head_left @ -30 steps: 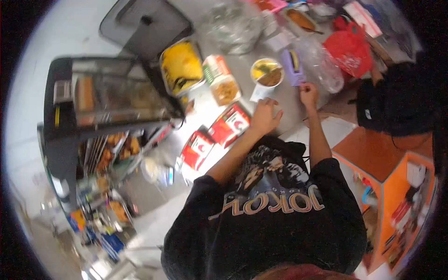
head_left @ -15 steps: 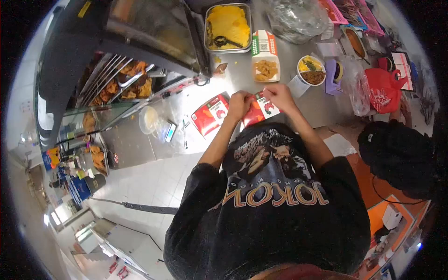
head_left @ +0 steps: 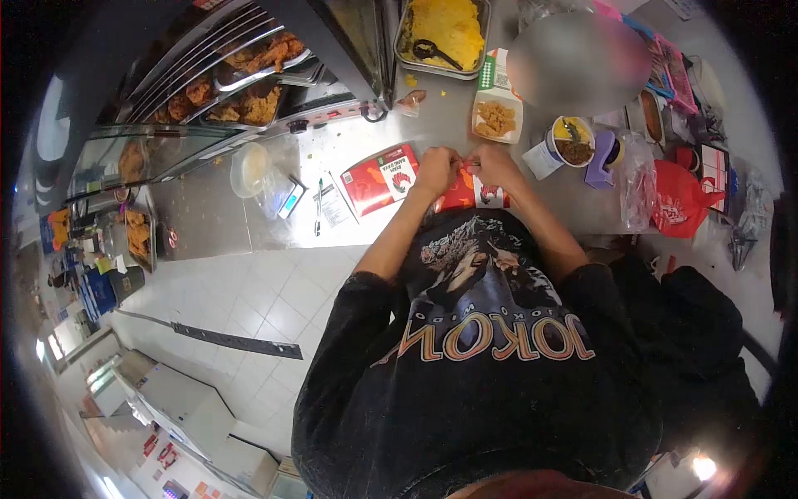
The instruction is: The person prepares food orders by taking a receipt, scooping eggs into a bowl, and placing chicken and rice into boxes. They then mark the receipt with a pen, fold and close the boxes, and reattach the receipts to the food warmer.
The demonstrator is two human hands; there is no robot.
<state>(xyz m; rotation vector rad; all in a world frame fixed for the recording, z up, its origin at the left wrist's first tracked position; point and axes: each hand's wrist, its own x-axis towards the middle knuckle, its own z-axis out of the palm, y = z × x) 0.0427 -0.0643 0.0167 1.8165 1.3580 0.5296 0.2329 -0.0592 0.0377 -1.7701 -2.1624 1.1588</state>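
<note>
My left hand (head_left: 437,171) and my right hand (head_left: 494,169) are close together over a red and white printed food carton (head_left: 489,196), just in front of my chest. Both sets of fingers are pinched at the carton's far edge, where their tips meet. My hands partly cover the carton. A matching red carton (head_left: 378,179) lies to the left of my left hand. Beyond my right hand stands an open carton (head_left: 497,121) with fried pieces inside. Farther right is a round bowl (head_left: 573,143) holding yellow and brown food.
A metal tray of yellow food (head_left: 440,37) with a black spoon sits at the back. Left of it is a glass warmer (head_left: 224,87) with fried chicken. A purple tape dispenser (head_left: 600,162) and red bag (head_left: 682,198) are at right. A pen (head_left: 318,208) lies left.
The head view has shifted, so the counter appears moved. My two hands have come closer together at the carton's edge. The person in black at the right has moved lower in view.
</note>
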